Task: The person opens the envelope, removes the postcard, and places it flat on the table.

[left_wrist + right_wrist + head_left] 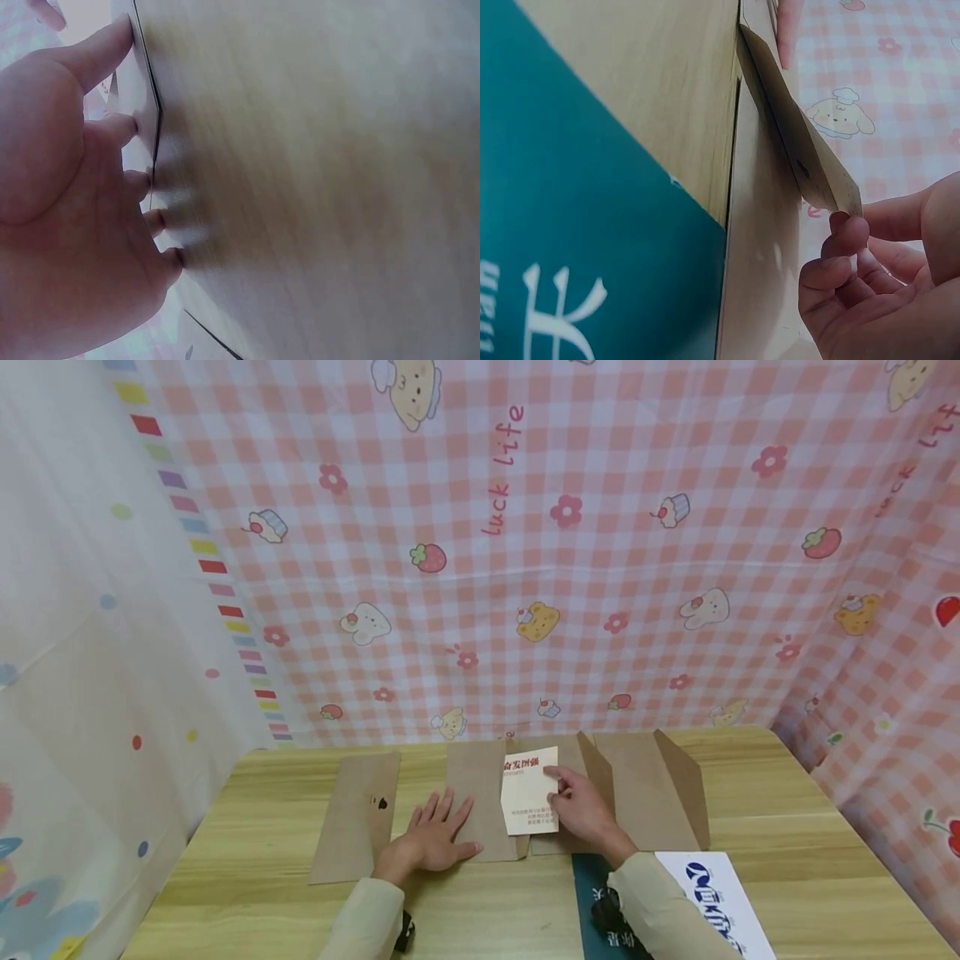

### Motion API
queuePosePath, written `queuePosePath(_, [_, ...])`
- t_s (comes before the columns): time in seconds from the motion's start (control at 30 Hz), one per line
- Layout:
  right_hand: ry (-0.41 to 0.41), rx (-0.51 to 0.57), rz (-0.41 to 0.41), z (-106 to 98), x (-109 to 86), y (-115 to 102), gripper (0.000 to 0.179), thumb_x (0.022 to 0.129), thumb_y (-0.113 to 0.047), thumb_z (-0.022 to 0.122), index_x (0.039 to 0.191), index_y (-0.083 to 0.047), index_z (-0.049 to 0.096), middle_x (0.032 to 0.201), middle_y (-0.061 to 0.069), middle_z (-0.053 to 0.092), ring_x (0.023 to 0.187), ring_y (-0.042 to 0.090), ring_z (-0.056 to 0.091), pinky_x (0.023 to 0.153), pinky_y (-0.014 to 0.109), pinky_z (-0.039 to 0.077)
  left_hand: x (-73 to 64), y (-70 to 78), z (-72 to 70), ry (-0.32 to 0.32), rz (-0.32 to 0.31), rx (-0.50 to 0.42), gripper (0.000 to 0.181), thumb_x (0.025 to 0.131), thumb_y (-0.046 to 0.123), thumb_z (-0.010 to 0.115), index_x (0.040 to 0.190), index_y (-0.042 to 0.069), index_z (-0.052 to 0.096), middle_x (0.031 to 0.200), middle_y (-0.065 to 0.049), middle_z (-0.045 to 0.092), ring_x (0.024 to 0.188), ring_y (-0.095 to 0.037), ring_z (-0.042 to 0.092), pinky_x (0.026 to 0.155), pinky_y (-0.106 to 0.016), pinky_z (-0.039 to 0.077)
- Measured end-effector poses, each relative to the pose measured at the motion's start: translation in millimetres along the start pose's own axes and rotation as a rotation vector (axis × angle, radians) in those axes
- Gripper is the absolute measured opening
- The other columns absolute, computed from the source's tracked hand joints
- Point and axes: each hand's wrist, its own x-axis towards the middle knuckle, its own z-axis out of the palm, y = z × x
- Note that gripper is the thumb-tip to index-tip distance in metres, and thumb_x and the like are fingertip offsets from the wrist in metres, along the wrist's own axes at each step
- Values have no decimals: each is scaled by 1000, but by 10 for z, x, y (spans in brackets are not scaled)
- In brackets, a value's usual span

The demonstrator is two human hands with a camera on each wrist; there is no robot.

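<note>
a cream card [531,793] with red lettering is held at the right-hand edge of a kraft envelope [483,810] laid on the worktop [495,910]. the right side of the card is pinched between thumb and fingertips of the right hand [587,808]; by this grip at the margin, most of the card is left uncovered, and its opposite edge can presumably be steered freely. whether that edge has passed inside the envelope cannot be told. the left hand [438,843] is laid on the envelope with fingers spread apart and nothing grasped; the paper is probably steadied in this way against sliding. in the right wrist view, the pinched sheet is seen tilted, its far end near the paper beneath.

to the right, a second envelope [562,843] and a third envelope [637,793] are set side by side, flaps outward, perhaps for ready access. a further envelope [348,827] with a black mark is placed at the left, well apart. nearer the body, a teal sheet [592,893] and a white sheet [720,885] are partly covered by the right forearm.
</note>
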Motion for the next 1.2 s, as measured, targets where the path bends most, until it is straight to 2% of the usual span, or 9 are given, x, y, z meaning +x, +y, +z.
queuePosePath(0.2, [6,6,-3,-48,-8,-13,45,92,2,60,137,-1,57,94,10,54,82,21,55,59,26,44,3,-10,5,-1,0,-4,75,99,47,53,159,13,24,165,-21,8,151,-43,3,119,-60,5])
queuePosePath(0.73, [4,6,-28,-207,-74,-35,45,93,3,58,139,-1,55,94,11,55,86,23,56,68,26,45,6,-13,9,-11,-1,-23,76,99,50,52,159,13,22,165,-20,5,152,-41,-1,120,-59,1])
queuePosePath(0.93, [0,6,-1,-241,-96,-30,46,94,1,58,140,-3,54,97,11,55,88,23,55,66,25,46,21,-39,20,-19,-10,-15,79,98,53,50,160,16,19,165,-20,1,151,-41,-5,119,-59,-2])
queuePosePath(1.2, [-8,16,10,-267,-118,-25,48,94,1,57,141,-4,53,103,13,55,88,24,55,63,25,47,-17,21,-9,-5,-13,-20,76,99,48,53,159,14,23,165,-20,6,151,-42,0,119,-60,3])
